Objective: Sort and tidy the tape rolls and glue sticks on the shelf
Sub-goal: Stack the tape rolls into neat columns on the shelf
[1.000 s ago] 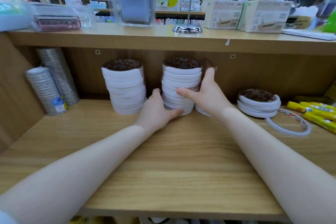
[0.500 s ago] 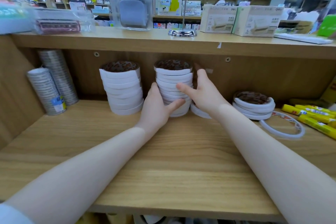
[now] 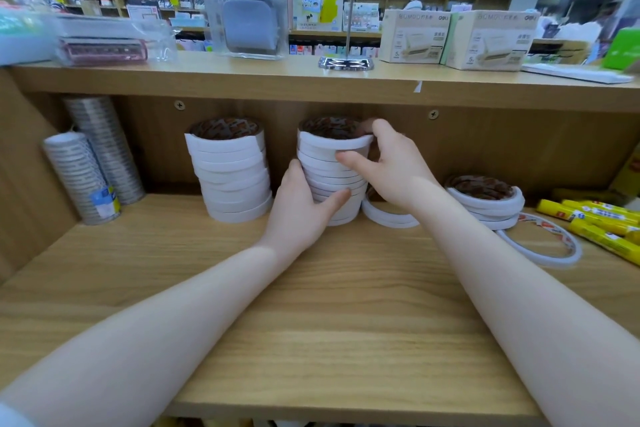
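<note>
Both hands are on the middle stack of tape rolls (image 3: 330, 170), which stands near the back of the shelf (image 3: 311, 305). The left hand (image 3: 299, 210) cups the stack's lower left side, thumb across the front and fingers curled round the rolls. The right hand (image 3: 389, 166) pinches the upper rolls, thumb on the front and fingers hooked over the top rim.

The rolls in this stack sit slightly staggered, so the main risk is a topple: a sideways push from either hand could slide the upper rolls off the lower ones. They would likely fall onto the single roll (image 3: 388, 215) lying just beside the base on the right, or knock the left stack (image 3: 230, 170), which stands close by and also leans unevenly. A low pile (image 3: 485, 199) and a loose ring (image 3: 540, 239) lie further right, with the glue sticks (image 3: 599, 224) beyond them at the edge, still unsorted. Squaring the stack gently, with both hands pressing evenly, looks safest.
</note>
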A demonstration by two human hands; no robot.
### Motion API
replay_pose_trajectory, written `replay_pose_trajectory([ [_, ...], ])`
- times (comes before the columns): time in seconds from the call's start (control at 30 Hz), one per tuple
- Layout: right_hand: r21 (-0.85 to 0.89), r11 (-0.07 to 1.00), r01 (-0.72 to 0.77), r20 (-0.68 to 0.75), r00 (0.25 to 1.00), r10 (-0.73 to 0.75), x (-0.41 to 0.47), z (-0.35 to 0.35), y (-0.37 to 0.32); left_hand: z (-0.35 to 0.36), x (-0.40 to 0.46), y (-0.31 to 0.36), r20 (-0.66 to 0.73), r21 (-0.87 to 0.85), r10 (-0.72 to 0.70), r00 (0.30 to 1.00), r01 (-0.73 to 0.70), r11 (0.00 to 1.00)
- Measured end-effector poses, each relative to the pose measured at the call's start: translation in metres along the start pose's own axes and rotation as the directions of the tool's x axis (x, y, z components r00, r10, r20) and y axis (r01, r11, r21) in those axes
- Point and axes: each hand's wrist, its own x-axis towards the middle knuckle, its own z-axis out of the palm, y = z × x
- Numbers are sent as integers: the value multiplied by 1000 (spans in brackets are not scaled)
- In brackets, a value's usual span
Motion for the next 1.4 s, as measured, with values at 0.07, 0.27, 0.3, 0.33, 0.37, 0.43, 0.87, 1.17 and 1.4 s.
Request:
replay_pose_trajectory([
  [0.07, 21, 999, -35, 20, 999, 34, -1, -1, -1, 0, 0, 0, 3, -11, -2, 1000, 2, 1000],
  [0.27, 135, 988, -75, 74, 995, 65, -5, -2, -2, -8, 5, 10, -1, -72, -67, 998, 67, 995],
  [0.3, 145, 987, -65, 60, 997, 57, -5, -1, -2, -9, 6, 11, 1, -74, -63, 998, 63, 995],
  [0.33, 156, 986, -62, 43, 998, 56, -4, 0, -3, -10, 6, 11, 0, -76, -59, 998, 59, 995],
  [0.37, 163, 984, -68, 31, 997, 64, -3, 1, -3, -11, 6, 10, -2, -76, -56, 998, 56, 996],
  [0.43, 162, 983, -89, 26, 996, 86, 1, 2, -4, -10, 6, 9, -3, -69, -53, 999, 53, 996],
  [0.87, 33, 999, -33, 109, 994, 29, 7, 8, 0, -7, 11, 3, 34, 40, 7, 999, -9, 999],
  [1.17, 222, 961, -166, 138, 981, 138, -4, 2, 25, -12, 2, 3, 102, -5, -69, 992, 70, 998],
  [1.4, 101, 985, -138, 197, 973, 116, -2, 10, 45, -8, -1, -5, 117, 192, -145, 983, 121, 974],
])
